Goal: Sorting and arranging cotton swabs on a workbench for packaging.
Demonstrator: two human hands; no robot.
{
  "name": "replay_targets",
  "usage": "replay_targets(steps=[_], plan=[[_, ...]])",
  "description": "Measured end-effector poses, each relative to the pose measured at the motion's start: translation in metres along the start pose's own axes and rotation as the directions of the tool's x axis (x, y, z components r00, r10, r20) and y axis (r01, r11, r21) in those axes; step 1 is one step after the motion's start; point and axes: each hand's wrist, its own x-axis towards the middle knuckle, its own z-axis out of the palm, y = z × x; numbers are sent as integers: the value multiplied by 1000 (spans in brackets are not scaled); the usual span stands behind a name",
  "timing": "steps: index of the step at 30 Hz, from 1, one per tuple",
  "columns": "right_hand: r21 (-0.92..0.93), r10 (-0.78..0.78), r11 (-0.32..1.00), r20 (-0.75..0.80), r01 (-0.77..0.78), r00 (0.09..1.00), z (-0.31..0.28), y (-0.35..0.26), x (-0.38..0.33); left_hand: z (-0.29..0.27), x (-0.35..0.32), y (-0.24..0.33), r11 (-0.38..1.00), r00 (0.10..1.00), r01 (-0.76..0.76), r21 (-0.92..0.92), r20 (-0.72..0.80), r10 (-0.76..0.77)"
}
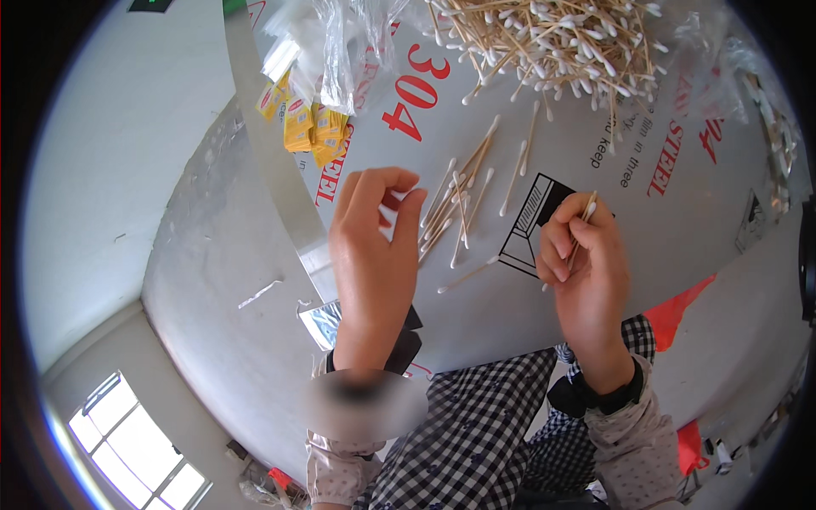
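Observation:
My right hand [591, 255] is closed round a few cotton swabs [581, 229], their white tips showing between thumb and fingers. My left hand [372, 234] has its fingers loosely bent and slightly apart, and I see nothing in it. Just right of its fingertips, several loose cotton swabs [476, 166] lie scattered and crossing on the sheet-covered table [391, 161]. One single swab [467, 276] lies nearer to me, between the two hands. A large heap of cotton swabs [552, 42], wooden-stemmed with white tips, is at the far side.
Small yellow packets [314, 127] lie at the far left beside crumpled clear plastic bags [340, 51]. More clear plastic [714, 59] surrounds the heap's right side. The table's metal edge [285, 170] runs along the left. Red cloth or plastic [677, 310] hangs at the near right edge.

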Motion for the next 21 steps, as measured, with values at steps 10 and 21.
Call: replay_targets(steps=[10, 21], plan=[[-67, 87, 994, 38, -84, 996, 6, 5, -1, 7, -3, -3, 999, 990, 22, 30, 140, -26], [-92, 107, 990, 36, -103, 994, 10, 12, 0, 22, -9, -8, 831, 967, -250, 496, 90, 238]])
